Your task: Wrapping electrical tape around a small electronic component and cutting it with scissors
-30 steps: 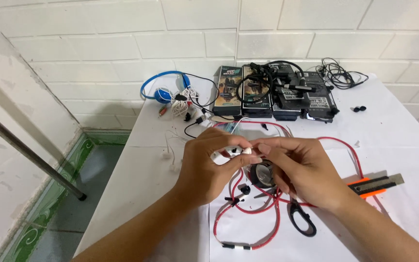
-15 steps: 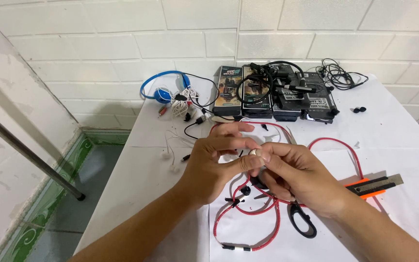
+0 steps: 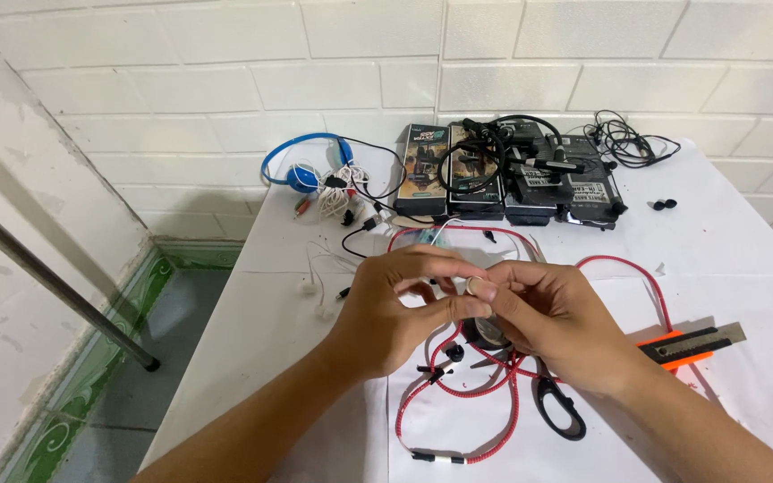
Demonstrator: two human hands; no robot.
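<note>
**Small round part pinched between two hands above a red cable**

- Left hand [image 3: 395, 309]: raised off the surface [image 3: 744, 241], fingers curled inward, its grip clenched on a small pale round part [image 3: 476, 286] from the 9 o'clock side. Lifted near the eye line, apparently so the piece can be seen closely.
- Right hand [image 3: 561, 322]: meets the left from 3 o'clock, thumb and forefinger grasping the same round part; the two grips touch, each steadying a piece too small for one hand to work.
- Red cable [image 3: 494, 389]: looped on the surface directly under the hands, trailing to 6 o'clock, with a black fitting near its end. Whether it joins the held part, I cannot tell.
- Black tape roll [image 3: 494, 333]: lies just under the right hand, partly hidden.
- Scissors [image 3: 558, 407]: black handles, at 5 o'clock of the hands, within reach.
- Utility knife [image 3: 695, 343]: orange and black, at 3 o'clock, well apart from the hands.
- Blue headphones [image 3: 301, 165]: at 11 o'clock by the wall, with tangled white wires.
- Dark boxes [image 3: 507, 174]: a row at 12 o'clock against the wall, black cords draped over them, set back from the working area.
</note>
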